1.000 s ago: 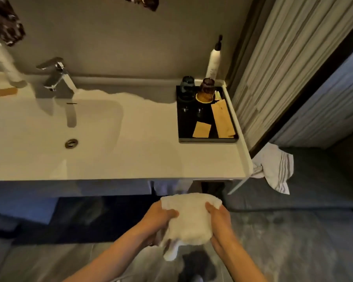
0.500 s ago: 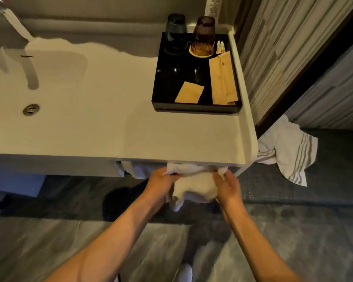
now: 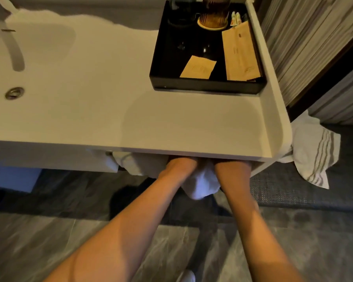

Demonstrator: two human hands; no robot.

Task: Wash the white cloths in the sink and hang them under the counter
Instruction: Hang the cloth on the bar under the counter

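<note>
A white cloth (image 3: 200,185) hangs in a bunch just below the front edge of the white counter (image 3: 171,123). My left hand (image 3: 180,164) and my right hand (image 3: 232,166) reach under that edge on either side of the cloth. The counter hides the fingers of both hands, so their hold cannot be seen. Another white cloth (image 3: 139,164) hangs under the counter just left of my left hand. The sink basin (image 3: 49,64) with its metal drain (image 3: 14,93) lies at the left.
A black tray (image 3: 204,87) with paper packets and glasses stands at the counter's back right. A striped white towel (image 3: 312,153) hangs off the counter's right end. A dark woven mat (image 3: 293,190) covers the grey floor below, and a curtain is at the right.
Both hands have carried the cloth up and forward, from in front of the counter to under its front edge. My view has moved closer and lower over the counter.
</note>
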